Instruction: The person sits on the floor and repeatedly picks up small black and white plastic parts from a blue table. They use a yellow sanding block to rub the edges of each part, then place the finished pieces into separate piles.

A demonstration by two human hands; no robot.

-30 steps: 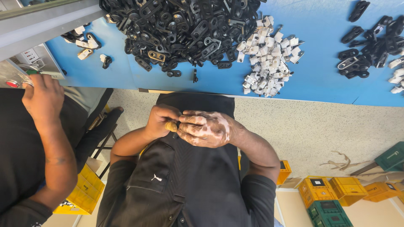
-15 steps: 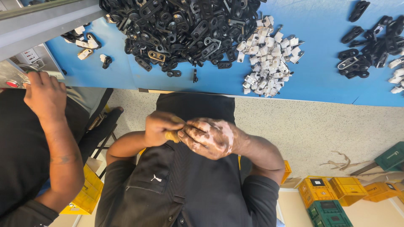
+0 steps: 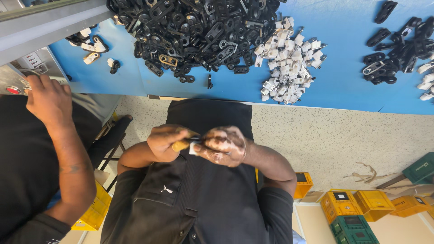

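Blue worktable (image 3: 343, 97) at twelve o'clock carries black clips (image 3: 194, 27). I note left hand (image 3: 166, 142) and right hand (image 3: 221, 145) together, pinching a small white piece (image 3: 192, 147); advise holding it steady over the lap.

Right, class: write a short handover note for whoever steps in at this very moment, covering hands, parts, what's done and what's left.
Left hand: closed on a yellowish tool handle, held at the chest.
Right hand: closed on a small white part, held against the tool.
Blue table: black parts pile and white parts pile.
Done: cannot tell.
Left: the piece in hand, and both piles.
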